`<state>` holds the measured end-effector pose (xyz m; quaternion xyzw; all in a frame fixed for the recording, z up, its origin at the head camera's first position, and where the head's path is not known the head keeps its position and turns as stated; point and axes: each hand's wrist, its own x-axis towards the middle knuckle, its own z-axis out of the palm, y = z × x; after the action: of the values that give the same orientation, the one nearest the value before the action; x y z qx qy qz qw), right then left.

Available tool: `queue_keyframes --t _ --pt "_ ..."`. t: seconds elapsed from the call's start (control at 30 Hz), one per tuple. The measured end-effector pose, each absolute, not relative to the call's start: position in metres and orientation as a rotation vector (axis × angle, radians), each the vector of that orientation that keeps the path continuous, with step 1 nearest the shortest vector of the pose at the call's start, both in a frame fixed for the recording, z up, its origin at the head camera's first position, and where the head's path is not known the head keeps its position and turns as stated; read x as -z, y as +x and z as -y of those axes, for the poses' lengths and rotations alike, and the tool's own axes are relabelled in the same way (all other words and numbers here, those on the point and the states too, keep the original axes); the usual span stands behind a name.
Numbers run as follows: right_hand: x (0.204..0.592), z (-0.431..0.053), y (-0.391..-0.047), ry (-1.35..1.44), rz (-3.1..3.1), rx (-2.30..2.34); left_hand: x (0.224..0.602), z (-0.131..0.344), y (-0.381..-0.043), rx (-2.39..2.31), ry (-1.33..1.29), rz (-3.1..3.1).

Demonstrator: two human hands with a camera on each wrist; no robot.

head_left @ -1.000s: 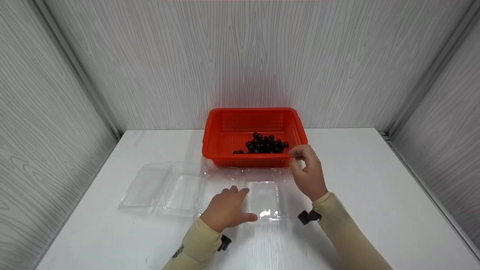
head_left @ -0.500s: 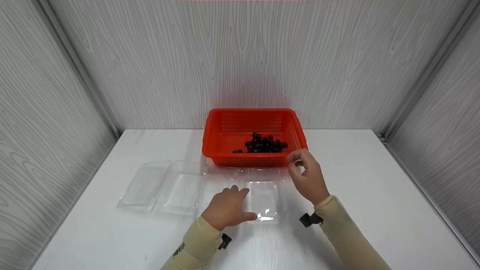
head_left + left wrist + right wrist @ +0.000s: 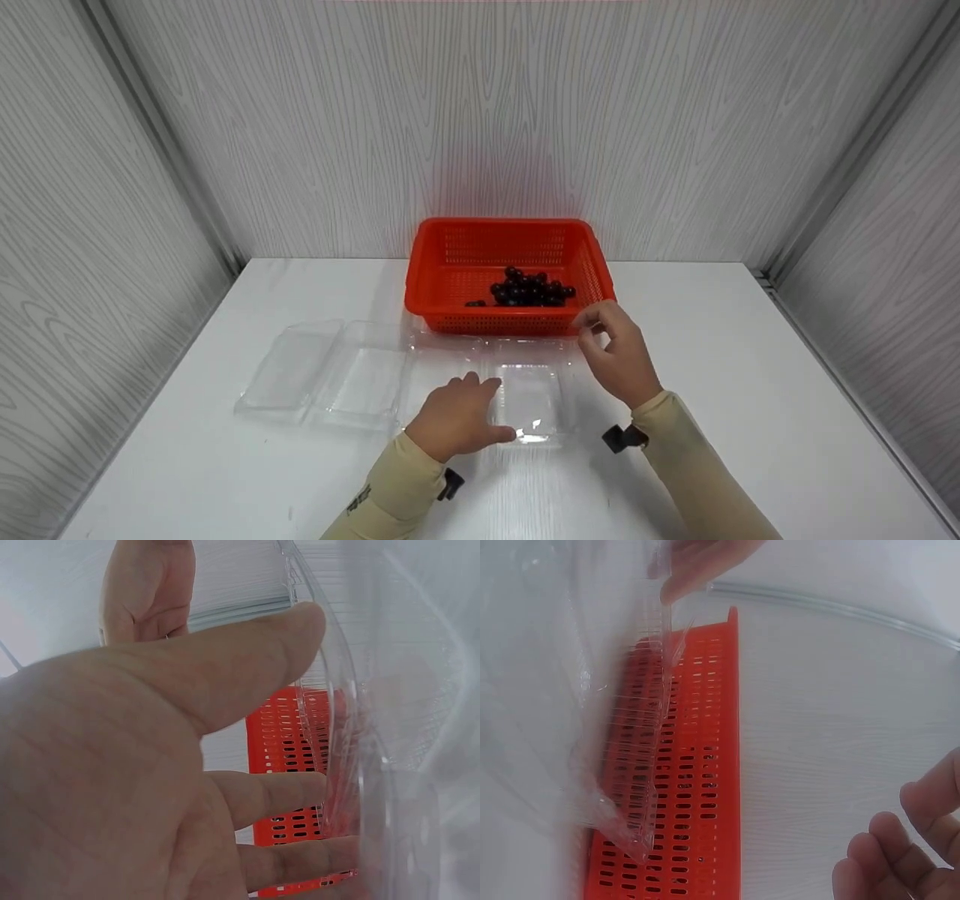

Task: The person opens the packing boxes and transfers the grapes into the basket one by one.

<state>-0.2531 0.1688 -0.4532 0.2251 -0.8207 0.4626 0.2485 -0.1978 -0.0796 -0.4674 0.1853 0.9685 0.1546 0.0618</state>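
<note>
My left hand reaches over the unfolded clear plastic clamshell box, thumb apart from the extended fingers. In the left wrist view its fingertips lie right at the box's edge, some seen through the plastic. My right hand hovers by the front right corner of a red slotted basket, fingers loosely bent. The right wrist view shows a gap between its thumb and fingers, with nothing held. A bunch of dark grapes lies in the basket, partly hidden behind the front rim.
Left of the first clamshell lies a second open clear clamshell, side by side with it on the white table. The basket stands behind the boxes. Pale wood-grain panels enclose the table at the back and both sides.
My right hand has drawn back slightly from the basket's rim toward the front, its fingers bending a little more. My left hand, the boxes and the grapes stay nearly the same.
</note>
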Motion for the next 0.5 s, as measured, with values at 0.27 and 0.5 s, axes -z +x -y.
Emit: queue_keyframes --t 0.27,0.5 --pt "0.456 -0.177 -0.26 0.612 2.235 -1.252 0.463 0.078 -0.197 -0.478 0.545 -2.918" --pt "0.456 -0.18 -0.262 0.586 2.265 -1.243 0.47 0.079 -0.198 -0.473 0.603 -2.968"
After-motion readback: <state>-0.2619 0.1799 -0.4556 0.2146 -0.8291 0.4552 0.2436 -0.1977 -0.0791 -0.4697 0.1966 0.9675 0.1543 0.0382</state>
